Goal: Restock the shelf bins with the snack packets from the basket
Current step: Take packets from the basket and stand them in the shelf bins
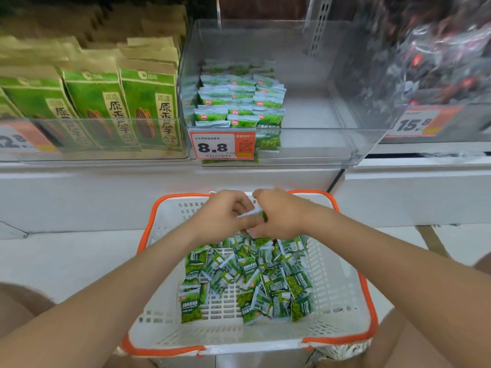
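1. Hovering over the far end of the basket (164, 229), the left hand (225, 216) and right hand (279, 216) meet. Both sets of fingers curl in on a green packet (249, 213) pinched between them — can't tell how many they've actually got.
2. Loose snack packets (247, 280) are heaped in the basket, mostly right of centre.
3. Up on the shelf (132, 176), the clear bin (318, 144) has stacked packets (239, 102) in neat rows along its left side — behind an 8.8 price tag (221, 146).
4. Green seed bags (106, 110) stand in the next bin left.
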Demonstrator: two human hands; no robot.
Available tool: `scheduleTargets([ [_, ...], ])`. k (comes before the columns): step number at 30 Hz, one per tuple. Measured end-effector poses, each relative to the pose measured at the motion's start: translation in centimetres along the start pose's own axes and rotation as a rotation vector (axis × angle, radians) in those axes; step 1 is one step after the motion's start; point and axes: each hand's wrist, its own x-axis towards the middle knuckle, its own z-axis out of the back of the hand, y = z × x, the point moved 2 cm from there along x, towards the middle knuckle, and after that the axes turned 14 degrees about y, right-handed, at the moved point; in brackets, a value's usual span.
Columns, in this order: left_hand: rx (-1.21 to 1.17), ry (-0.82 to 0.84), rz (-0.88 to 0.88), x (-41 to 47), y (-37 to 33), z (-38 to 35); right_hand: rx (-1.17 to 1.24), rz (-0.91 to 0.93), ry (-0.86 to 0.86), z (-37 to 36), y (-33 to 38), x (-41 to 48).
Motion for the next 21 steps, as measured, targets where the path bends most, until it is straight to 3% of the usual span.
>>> scheduleTargets([
  [6,-0.216,-0.245,-0.172,-2.3,-5.3,3.3,0.693,0.161,-0.322,1.0,-1.1,-2.0],
  [9,-0.218,-0.332,-0.220,-2.6,-6.8,3.8,0.846,0.233,-0.435,1.0,-0.7,-2.8],
  [12,-0.138,-0.483,-0.272,-3.0,-7.9,4.1,0.791,0.308,-0.577,1.8,0.1,-3.8],
  [17,0.498,-0.916,-0.482,-4.5,-10.4,4.7,0.635,0.409,-1.027,5.4,1.3,-6.0],
  [19,0.696,-0.906,-0.482,-4.1,-10.4,5.2,0.516,0.383,-1.196,7.5,1.0,-6.7],
  [21,0.794,-0.791,-0.429,-3.4,-9.9,5.6,0.444,0.346,-1.229,9.7,0.2,-6.8],
])
